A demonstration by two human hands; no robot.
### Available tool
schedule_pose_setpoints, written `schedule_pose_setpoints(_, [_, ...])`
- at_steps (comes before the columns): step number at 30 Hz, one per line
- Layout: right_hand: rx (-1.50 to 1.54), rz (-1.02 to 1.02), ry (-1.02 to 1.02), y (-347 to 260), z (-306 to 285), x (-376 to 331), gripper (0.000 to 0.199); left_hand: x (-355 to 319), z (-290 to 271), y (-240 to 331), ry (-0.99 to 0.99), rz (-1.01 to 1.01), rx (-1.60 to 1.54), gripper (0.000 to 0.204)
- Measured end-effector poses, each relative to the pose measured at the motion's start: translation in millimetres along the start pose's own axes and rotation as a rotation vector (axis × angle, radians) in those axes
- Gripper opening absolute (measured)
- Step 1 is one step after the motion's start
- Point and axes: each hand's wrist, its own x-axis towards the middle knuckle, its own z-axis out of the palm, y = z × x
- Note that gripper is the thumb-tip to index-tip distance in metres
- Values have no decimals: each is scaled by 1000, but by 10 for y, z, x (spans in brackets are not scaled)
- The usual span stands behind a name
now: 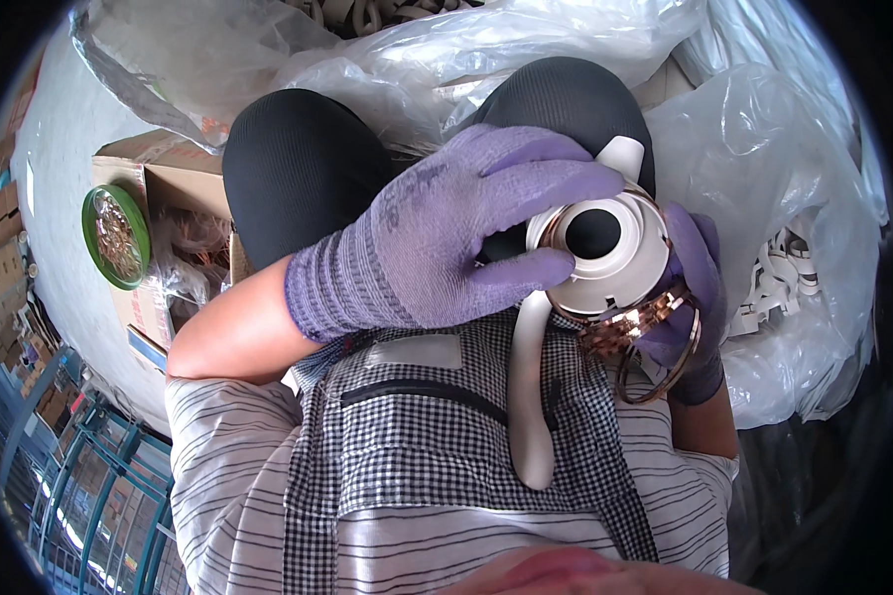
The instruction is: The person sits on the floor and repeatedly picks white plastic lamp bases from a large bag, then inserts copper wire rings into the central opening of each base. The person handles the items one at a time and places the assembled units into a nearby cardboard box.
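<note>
My left hand [456, 223], in a purple knit glove, grips a white plastic pot part [645, 238] by its rim, thumb and fingers on either side. The part has a round dark opening, a short spout [621, 156] at its far side and a long curved handle [532, 397] pointing toward me. A thin copper-coloured band shows around its collar. Also gloved in purple, my right hand [693, 288] is closed around several shiny copper-coloured metal rings [655, 327] beside the part. Its fingers are partly hidden behind the rings and the part.
An open cardboard box [184, 183] stands at my left, with clear plastic bags inside. On its edge sits a green round dish [116, 238] of small copper-coloured pieces. A clear plastic bag at right holds white plastic parts [784, 278]. More plastic sheeting [397, 74] lies beyond my knees.
</note>
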Motion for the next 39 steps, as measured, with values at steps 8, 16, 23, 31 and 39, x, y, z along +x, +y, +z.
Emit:
schedule_pose_setpoints(8, [66,-106,-93,34,-291,564,77,17,495,118,440,-220,-178,47])
schedule_pose_setpoints(16, [-88,-17,-179,-78,-410,452,82,-27,395,215,305,-206,11,53])
schedule_pose_setpoints(23, [-248,45,-126,-65,-273,250,98,7,320,164,215,-168,37,59])
schedule_pose_setpoints(31, [-234,38,-170,12,-350,325,104,25,324,57,227,-109,17,61])
schedule_pose_setpoints(39, [-272,-33,-144,13,-343,420,97,43,322,92,204,-99,116,101])
